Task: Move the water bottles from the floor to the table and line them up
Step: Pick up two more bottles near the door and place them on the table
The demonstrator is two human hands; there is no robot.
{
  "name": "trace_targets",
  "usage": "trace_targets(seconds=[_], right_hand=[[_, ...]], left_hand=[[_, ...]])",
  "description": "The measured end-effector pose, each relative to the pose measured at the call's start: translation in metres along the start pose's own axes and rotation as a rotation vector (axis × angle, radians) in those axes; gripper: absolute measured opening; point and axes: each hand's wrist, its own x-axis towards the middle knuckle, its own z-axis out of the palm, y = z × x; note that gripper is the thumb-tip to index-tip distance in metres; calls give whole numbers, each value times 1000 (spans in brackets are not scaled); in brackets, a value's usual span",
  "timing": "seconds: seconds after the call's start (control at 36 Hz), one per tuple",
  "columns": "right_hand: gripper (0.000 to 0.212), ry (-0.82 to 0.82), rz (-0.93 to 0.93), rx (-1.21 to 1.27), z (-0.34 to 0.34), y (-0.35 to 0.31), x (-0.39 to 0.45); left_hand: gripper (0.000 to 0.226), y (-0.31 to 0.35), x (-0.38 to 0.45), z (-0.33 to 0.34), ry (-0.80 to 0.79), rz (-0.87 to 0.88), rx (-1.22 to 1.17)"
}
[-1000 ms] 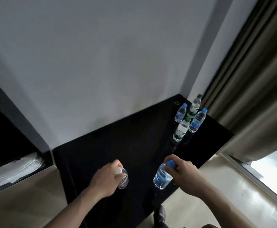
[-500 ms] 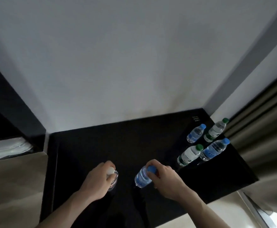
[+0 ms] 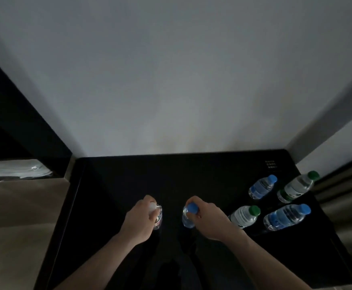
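Observation:
My left hand point(image 3: 140, 221) grips a white-capped water bottle point(image 3: 158, 217) by its top, upright on the black table point(image 3: 112, 185). Just to its right, my right hand point(image 3: 209, 218) holds a blue-capped bottle point(image 3: 188, 216) near the cap, also standing on the table. At the table's right end stand several more bottles: a blue-capped one point(image 3: 261, 187), a green-capped one point(image 3: 297, 187), another green-capped one point(image 3: 244, 216) and a larger blue-capped one point(image 3: 286, 216).
A pale wall point(image 3: 171, 80) rises behind the table. A curtain point(image 3: 346, 201) hangs at the right edge. Left of the table are a tan surface point(image 3: 20, 216) and a dark recess holding something white point(image 3: 16, 169).
The view has swung left and squared up to the table. Both hands, still gripping their bottles, now sit near the table's middle, a little farther from the front edge.

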Motion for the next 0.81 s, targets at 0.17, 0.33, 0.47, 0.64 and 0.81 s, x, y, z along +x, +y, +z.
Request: trace_targets(seconds=[0.17, 0.33, 0.47, 0.64, 0.81], right_hand=[[14, 19, -4, 4, -9, 18, 11], [8, 48, 15, 15, -10, 29, 15], [10, 46, 33, 24, -11, 36, 15], [14, 66, 77, 78, -5, 42, 11], [29, 111, 78, 111, -10, 41, 4]], left_hand=[[13, 14, 1, 8, 40, -35, -43], [13, 21, 2, 16, 58, -45, -57], [17, 29, 5, 17, 42, -46, -43], [18, 34, 8, 17, 20, -65, -111], [31, 25, 2, 13, 27, -57, -23]])
